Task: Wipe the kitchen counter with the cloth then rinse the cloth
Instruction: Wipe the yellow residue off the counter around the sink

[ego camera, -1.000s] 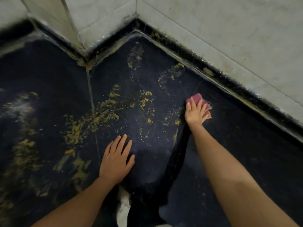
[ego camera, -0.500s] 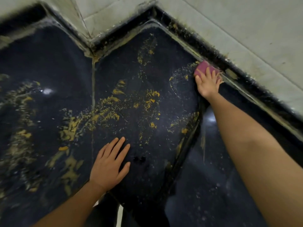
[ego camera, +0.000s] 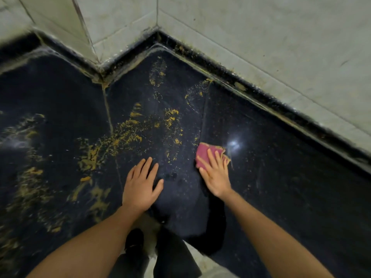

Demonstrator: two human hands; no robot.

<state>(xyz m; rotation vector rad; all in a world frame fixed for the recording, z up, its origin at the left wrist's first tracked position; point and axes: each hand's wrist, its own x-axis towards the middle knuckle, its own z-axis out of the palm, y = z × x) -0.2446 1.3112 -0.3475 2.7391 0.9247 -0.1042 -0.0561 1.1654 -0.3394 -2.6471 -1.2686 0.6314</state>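
Note:
A pink cloth point(ego camera: 204, 152) with a yellow-stained edge lies flat on the dark stone counter point(ego camera: 281, 161), right of centre. My right hand point(ego camera: 215, 173) presses it down with straight spread fingers that cover its near half. My left hand point(ego camera: 141, 184) rests flat on the counter a little to the left, fingers straight, holding nothing. Yellow smears point(ego camera: 128, 133) spread across the counter's middle and left; the strip to the right of the cloth looks darker and cleaner.
The counter runs into an inner corner under pale tiled walls point(ego camera: 261, 41), with a grimy black upstand point(ego camera: 251, 85) along the back. A vertical seam point(ego camera: 108, 117) splits the slabs. My dark-clad legs and pale floor point(ego camera: 172, 257) show below the front edge.
My right hand has pulled the cloth back from the rear edge by the wall to the near middle of the counter. My left hand stays flat in place.

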